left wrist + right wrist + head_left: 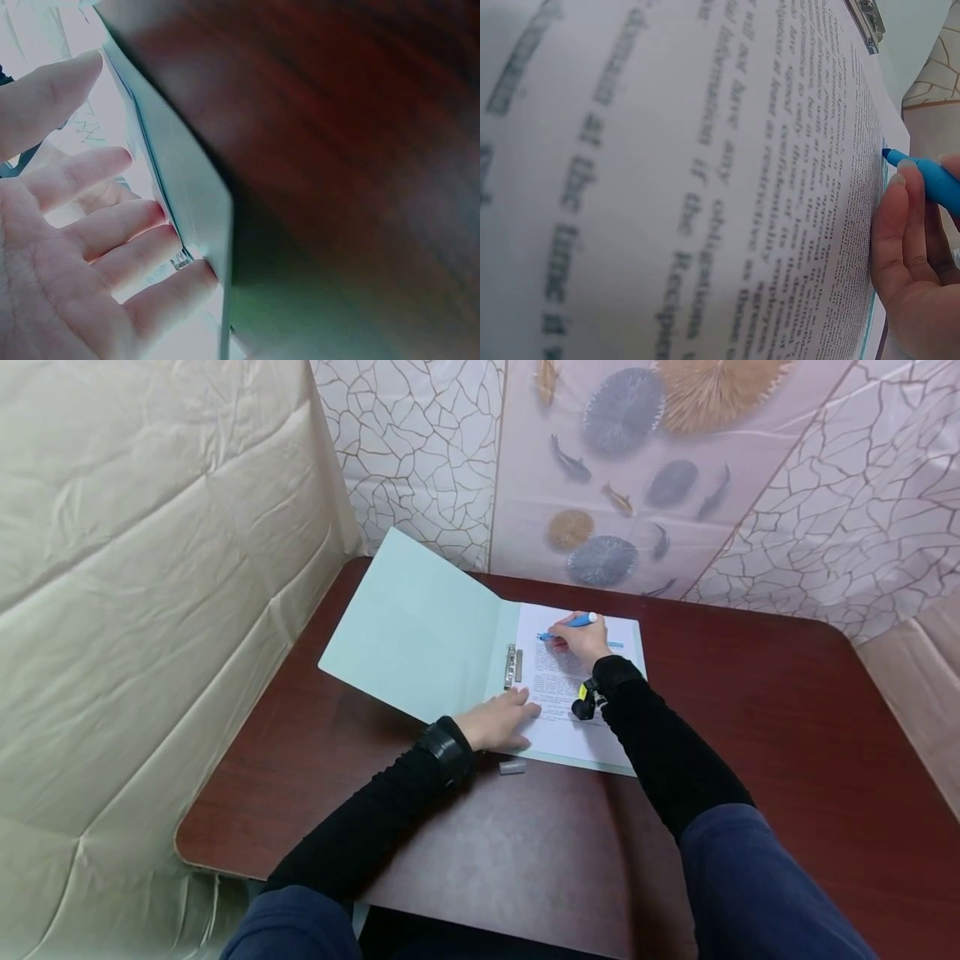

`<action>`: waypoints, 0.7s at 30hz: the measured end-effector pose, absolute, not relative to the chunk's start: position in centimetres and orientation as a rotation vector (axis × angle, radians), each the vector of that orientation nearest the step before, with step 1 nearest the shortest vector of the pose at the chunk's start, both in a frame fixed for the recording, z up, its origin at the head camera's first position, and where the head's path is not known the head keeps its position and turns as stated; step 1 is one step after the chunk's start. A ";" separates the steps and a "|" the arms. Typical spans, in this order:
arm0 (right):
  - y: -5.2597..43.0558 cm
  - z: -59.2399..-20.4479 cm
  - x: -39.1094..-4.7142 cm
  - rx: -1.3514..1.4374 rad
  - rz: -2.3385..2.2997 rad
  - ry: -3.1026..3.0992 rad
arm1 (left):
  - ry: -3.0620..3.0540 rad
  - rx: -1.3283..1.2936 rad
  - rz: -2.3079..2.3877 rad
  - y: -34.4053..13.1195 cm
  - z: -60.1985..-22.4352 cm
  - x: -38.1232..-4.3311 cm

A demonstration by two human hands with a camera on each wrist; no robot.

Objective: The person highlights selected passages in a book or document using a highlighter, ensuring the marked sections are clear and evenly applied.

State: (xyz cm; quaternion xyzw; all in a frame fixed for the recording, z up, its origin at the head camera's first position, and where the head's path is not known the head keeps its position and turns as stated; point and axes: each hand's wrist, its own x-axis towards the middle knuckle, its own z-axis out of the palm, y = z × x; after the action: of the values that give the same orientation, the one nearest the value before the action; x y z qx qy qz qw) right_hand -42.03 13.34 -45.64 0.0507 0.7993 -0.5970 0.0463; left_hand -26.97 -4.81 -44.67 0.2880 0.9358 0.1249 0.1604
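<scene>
My right hand (589, 642) pinches a blue highlighter (582, 620), its tip at the upper lines of a printed sheet (585, 739). In the right wrist view the highlighter (939, 181) sits between thumb and fingers, its tip against the page beside a blue streak. A blue mark (616, 645) shows right of the hand. The sheet lies in an open pale green folder (420, 618) with a metal clip (513, 667). With fingers spread, my left hand (497, 720) rests on the sheet's lower left edge; its fingers (124, 225) show in the left wrist view.
A small grey cap-like piece (512, 767) lies on the brown table (750, 710) just below the folder. The folder's cover spreads to the left, partly raised. Patterned cloth (420, 452) hangs behind the table, and a pale cloth (150, 610) hangs on the left.
</scene>
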 end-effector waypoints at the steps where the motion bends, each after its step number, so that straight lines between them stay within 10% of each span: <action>1: 13.3 -45.7 -42.1 0.165 -1.825 2.437 | 2.672 0.821 0.357 -4.8 -44.7 -27.0; 21: 13.9 -45.8 -42.3 0.149 -1.812 2.443 | 2.663 0.808 0.349 -4.7 -44.7 -27.0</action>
State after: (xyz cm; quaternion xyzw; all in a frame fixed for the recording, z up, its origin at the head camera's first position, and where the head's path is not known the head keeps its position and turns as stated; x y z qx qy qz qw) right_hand -42.29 13.90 -45.85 0.0488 0.8013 -0.5943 0.0483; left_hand -27.05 -4.68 -44.71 0.2839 0.9361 0.1225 0.1676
